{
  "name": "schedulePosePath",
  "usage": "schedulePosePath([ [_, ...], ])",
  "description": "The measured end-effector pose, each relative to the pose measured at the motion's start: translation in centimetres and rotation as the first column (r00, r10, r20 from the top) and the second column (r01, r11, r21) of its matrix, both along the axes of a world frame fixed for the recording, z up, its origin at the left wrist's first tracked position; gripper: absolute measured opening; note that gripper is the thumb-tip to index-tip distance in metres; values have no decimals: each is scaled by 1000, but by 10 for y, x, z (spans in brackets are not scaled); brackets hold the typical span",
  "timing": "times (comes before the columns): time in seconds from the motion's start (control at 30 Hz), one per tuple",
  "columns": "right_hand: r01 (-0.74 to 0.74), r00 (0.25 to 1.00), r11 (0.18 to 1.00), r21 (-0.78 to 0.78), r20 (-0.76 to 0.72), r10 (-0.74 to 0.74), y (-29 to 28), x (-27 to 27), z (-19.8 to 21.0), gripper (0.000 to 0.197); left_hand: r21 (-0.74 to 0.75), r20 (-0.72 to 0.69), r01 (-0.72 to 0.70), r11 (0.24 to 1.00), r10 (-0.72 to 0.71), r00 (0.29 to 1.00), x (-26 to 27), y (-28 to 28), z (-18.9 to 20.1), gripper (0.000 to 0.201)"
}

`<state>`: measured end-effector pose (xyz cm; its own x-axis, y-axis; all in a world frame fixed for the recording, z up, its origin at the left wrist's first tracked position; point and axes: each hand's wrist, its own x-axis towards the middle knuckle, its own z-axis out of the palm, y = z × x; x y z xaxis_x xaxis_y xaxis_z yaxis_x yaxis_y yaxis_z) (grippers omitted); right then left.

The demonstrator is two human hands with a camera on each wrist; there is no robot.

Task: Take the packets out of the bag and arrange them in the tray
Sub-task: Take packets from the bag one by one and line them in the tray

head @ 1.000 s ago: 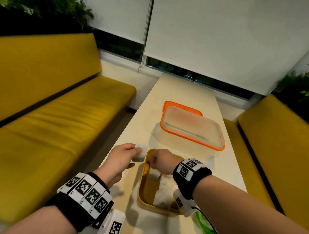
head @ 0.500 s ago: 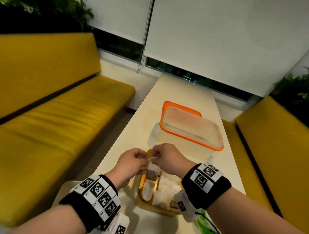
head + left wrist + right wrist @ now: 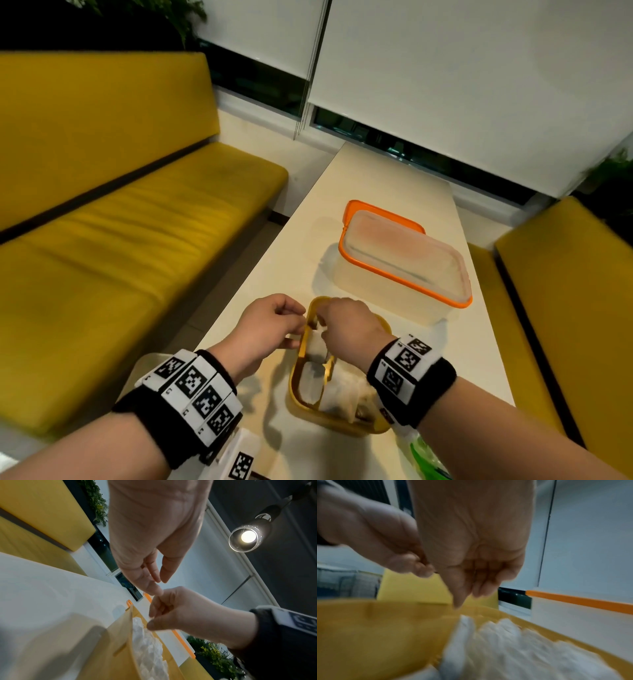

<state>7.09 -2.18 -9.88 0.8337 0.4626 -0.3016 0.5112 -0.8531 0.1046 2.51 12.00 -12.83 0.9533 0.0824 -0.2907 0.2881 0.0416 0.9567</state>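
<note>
A yellow divided tray [image 3: 296, 394] sits on the near end of the table, with white packets [image 3: 346, 394] in its compartments. My right hand [image 3: 323, 325] hovers over the tray's far-left corner and pinches the top edge of one white packet [image 3: 314, 342] between thumb and curled forefinger. In the left wrist view this pinch [image 3: 150, 619] shows a thin translucent edge. My left hand [image 3: 296, 327] is just left of it; its thumb tip touches my right hand [image 3: 171, 609], and nothing shows between its slightly parted fingers [image 3: 165, 574]. The bag [image 3: 423, 455], clear with green, peeks out under my right forearm.
A clear box with an orange-rimmed lid [image 3: 404, 263] stands just beyond the tray. A white card with a black marker [image 3: 241, 464] lies at the table's near edge. Yellow benches [image 3: 120, 257] flank the narrow table on both sides.
A second ago my left hand held a packet left of the tray. Both hands then met over the tray's far-left corner. The packet now hangs lower, in my right hand's pinch.
</note>
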Motion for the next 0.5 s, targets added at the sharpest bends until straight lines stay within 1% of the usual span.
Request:
schedulePosePath([
  [0.03,-58,995,998,-31,-83,56,2,-4,-1,16,-10,4,-11,1000,11,1000,1,2,0,9],
  [0.1,-190,954,976,-109,-253,158,5,-13,-8,17,-18,13,-20,1000,20,1000,3,3,0,8],
  [0.13,-243,935,957,-161,-300,187,6,-15,-13,19,-9,19,-14,1000,14,1000,3,3,0,8],
  [0.2,-305,922,917,-258,-319,217,9,-20,-18,25,27,19,9,1000,-10,1000,3,2,-1,9],
  [0.27,-288,932,913,-290,-305,197,12,-21,-23,31,50,3,34,998,-34,999,3,0,-5,9],
  [0.33,-250,938,917,-313,-313,149,17,-23,-22,34,32,-19,38,999,-37,999,4,1,-10,9],
  [0.37,-253,935,909,-330,-325,142,19,-24,-21,35,15,-29,34,999,-33,999,4,1,-12,9],
  [0.5,-346,907,845,-407,-376,190,27,-28,-19,37,-19,-43,31,999,-32,999,9,1,-15,9],
])
